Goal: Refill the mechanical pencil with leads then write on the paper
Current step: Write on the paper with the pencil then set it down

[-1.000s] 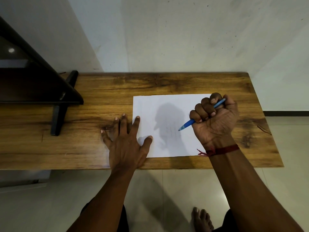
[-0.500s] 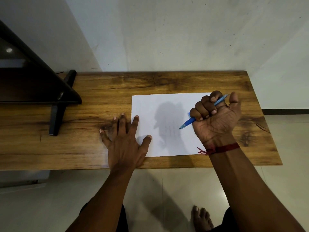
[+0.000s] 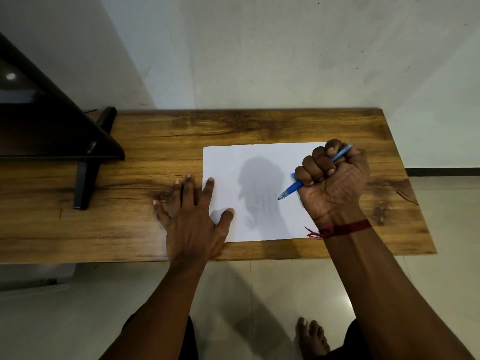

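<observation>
- Head view: paper [image 3: 259, 178] lies on the wooden table [image 3: 155, 141], toward its right end.
- Left hand [image 3: 193, 219] flat at the paper's left edge, fingers spread, forefinger and thumb on the sheet; likely pinning it against sliding.
- Right hand [image 3: 332, 183] over the paper's right side, fist curled round the blue mechanical pencil [image 3: 292, 189], tip angled down-left just above or on the sheet; contact unclear.
- Faint marks near the tip; writing stage, judged.

Dim, warm indoor light falls from above right, throwing a soft grey shadow of the right hand [image 3: 333, 183] across the white paper [image 3: 259, 162]. A pale glare patch shines on the floor tiles [image 3: 345, 302]. Wide-angle distortion bows the desk [image 3: 259, 126] edges; the dark left corner loses detail.
</observation>
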